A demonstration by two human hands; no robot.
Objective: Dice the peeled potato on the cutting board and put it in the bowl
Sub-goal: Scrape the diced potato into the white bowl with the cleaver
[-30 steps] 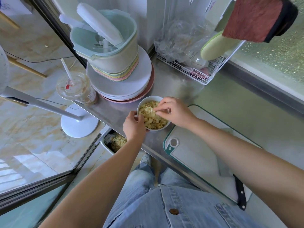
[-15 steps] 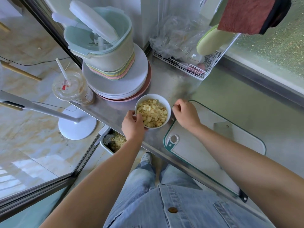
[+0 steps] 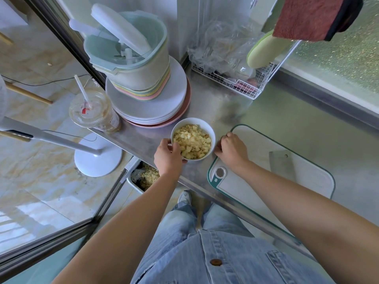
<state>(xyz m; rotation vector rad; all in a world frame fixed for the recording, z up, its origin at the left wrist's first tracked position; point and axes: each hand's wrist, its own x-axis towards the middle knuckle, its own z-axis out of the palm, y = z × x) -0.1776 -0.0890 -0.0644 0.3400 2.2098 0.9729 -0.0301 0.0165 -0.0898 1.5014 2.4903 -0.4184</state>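
A white bowl (image 3: 209,130) full of diced potato (image 3: 192,143) stands on the steel counter, just left of the white cutting board (image 3: 246,185) with a teal rim. My left hand (image 3: 167,158) grips the bowl's near left rim, thumb over the edge. My right hand (image 3: 231,149) lies at the board's far left corner, right beside the bowl, its fingers curled with nothing visible in them. Whether those fingers touch the bowl I cannot tell. A cleaver (image 3: 282,167) lies flat on the board, and no potato pieces show there.
Behind the bowl rises a stack of plates (image 3: 147,107) topped with pastel tubs. A lidded drink cup (image 3: 92,111) stands at the counter's left edge. A wire rack (image 3: 235,83) with plastic bags sits at the back. Below the counter's edge is a bin of scraps (image 3: 144,177).
My right hand came out of the bowl and settled, fingers curled, beside it on the board's corner. My left hand kept its grip on the rim.
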